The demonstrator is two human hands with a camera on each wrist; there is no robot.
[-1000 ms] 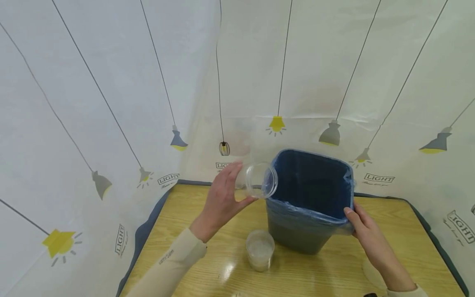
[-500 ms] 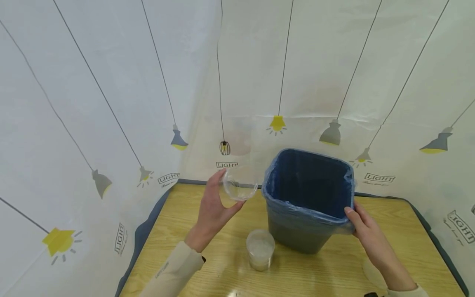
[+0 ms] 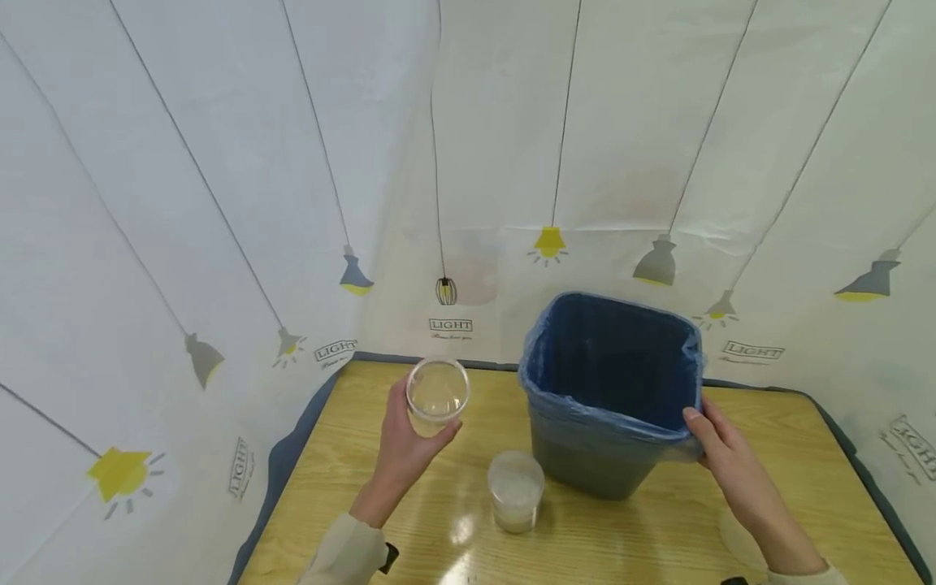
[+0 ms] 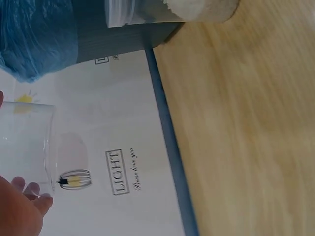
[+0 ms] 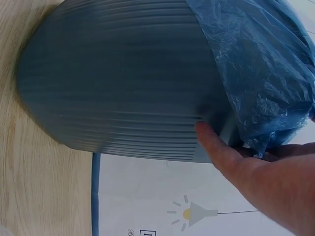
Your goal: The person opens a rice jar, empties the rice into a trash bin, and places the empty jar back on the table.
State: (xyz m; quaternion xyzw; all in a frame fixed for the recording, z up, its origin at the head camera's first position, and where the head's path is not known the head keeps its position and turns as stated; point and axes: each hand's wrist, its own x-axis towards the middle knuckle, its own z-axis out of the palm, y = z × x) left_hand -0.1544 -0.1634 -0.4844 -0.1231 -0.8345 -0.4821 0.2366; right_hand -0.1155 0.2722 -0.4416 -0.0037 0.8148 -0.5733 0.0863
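My left hand (image 3: 411,447) holds a clear plastic jar (image 3: 437,398) between thumb and fingers, above the table's left half, with its round mouth tipped up toward the head camera. In the left wrist view the jar's see-through wall (image 4: 24,147) shows no contents. With my right hand (image 3: 738,463) I grip the near right corner of a dark grey trash bin (image 3: 585,463), thumb over the rim. A blue bag (image 5: 266,73) lines the bin and folds over its edge. One finger (image 5: 216,147) lies along the ribbed wall in the right wrist view.
A second clear jar (image 3: 515,496) with white contents stands on the wooden table (image 3: 431,528), in front of the bin. A pale round disc (image 3: 738,536) lies partly behind my right forearm. White sheeting (image 3: 483,162) printed with lamps encloses the table's back and sides.
My left hand has drawn the jar left and down, away from the bin. The jar has turned from lying sideways at the bin's rim to mouth up. My right hand keeps its grip.
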